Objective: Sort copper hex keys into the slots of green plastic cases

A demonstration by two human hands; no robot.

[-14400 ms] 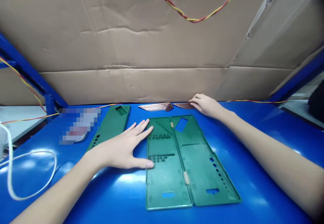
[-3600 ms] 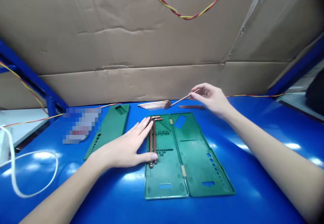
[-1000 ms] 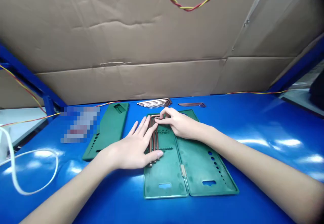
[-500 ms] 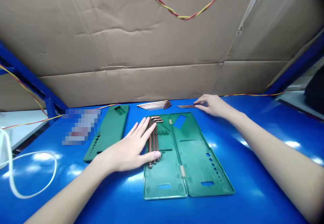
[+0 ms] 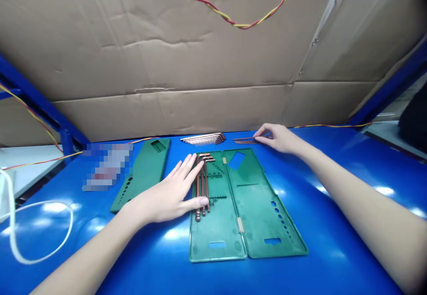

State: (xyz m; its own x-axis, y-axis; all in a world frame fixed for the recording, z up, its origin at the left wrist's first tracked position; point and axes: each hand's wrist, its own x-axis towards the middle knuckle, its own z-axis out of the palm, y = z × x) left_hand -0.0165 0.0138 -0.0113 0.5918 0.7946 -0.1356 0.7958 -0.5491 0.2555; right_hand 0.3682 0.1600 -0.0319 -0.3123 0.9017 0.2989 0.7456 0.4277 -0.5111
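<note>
An open green plastic case lies flat on the blue table. Three copper-coloured hex keys sit in the slots of its left half. My left hand lies flat and open beside them, thumb tip resting on the keys' lower ends. My right hand reaches to the back of the table, its fingertips pinching the end of a thin hex key in a small pile of hex keys. A larger pile of hex keys lies to the left of that one.
A second green case part lies to the left. A white cable loops at the left edge. Cardboard sheets wall off the back, with a red-yellow twisted wire hanging above. A blue frame post stands at left.
Since a second ago my right hand has left the keys in the case and gone back to the small pile. In the last half second its fingers have closed on a key there. My left hand has stayed put.
</note>
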